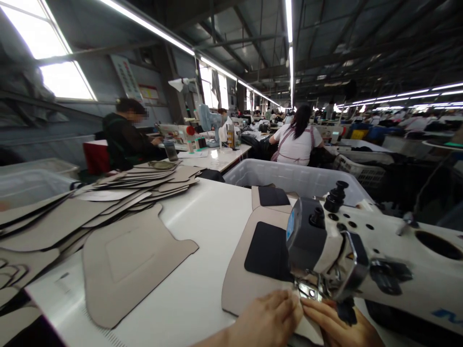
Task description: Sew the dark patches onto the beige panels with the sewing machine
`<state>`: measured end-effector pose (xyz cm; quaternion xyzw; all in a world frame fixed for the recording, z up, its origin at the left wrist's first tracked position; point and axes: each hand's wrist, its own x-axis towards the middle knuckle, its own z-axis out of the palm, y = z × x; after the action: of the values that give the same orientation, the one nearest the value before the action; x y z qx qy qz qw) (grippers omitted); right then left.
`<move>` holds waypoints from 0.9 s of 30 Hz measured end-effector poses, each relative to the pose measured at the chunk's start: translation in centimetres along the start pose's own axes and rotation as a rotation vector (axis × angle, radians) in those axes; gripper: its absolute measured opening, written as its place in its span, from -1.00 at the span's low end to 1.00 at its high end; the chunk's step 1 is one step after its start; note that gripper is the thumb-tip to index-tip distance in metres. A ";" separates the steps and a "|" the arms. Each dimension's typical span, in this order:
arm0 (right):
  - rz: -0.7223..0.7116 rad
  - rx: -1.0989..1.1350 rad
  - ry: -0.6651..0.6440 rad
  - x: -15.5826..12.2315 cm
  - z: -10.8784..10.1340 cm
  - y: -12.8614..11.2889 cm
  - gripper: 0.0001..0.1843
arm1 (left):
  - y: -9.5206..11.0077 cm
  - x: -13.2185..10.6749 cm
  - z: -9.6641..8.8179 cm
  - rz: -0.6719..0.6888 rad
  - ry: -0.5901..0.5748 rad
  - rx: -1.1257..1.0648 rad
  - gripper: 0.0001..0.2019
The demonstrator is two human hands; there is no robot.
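Both of my hands are lying flat at the near edge of the desk (202, 226), pressing down on a beige panel (240, 279) that is carrying a black patch (267, 250). My left hand (269, 318) is resting on the panel's near edge with its fingers (289, 308) held together and stretched toward the needle area; my right hand (334, 325) is meeting it fingertip to fingertip just below the presser foot (307, 289), its fingers pressed together and flat too, gripping nothing. The panel is sitting under the head of the white sewing machine (361, 250), with its far part running out to the left of the dark head. A second beige piece with a black patch (271, 197) is lying beyond it, against the grey plastic bin (289, 176). To my left, a single large beige cut-out (126, 265) is lying alone on the desk, and a fanned stack of similar beige pieces (108, 193) is spreading toward the far left corner. Farther off, a person in dark clothes (125, 135) is sitting at another machine, and a person in a white top (298, 140) is sitting with their back to me.
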<state>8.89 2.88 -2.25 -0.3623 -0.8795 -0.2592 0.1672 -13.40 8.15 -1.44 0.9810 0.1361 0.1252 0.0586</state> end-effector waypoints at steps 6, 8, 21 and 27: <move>0.080 0.145 0.024 0.2 -0.4 0.2 -0.63 | -0.9 0.1 -0.7 0.026 -0.036 -0.107 -0.65; 0.121 0.183 0.038 0.2 -0.3 0.1 -0.63 | -1.9 0.4 -1.1 0.035 0.000 -0.192 -0.68; -0.009 0.014 -0.069 -0.7 0.2 -0.5 -0.55 | -6.9 2.3 -1.4 0.103 0.051 -0.430 -0.67; -0.087 -0.113 -0.059 0.0 -0.4 -0.1 -0.54 | -4.3 1.4 -0.5 -0.080 0.059 -0.169 -0.72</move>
<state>8.83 2.57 -1.98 -0.3401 -0.8829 -0.3046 0.1094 -13.33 12.64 -1.23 0.9623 0.1658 0.1625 0.1419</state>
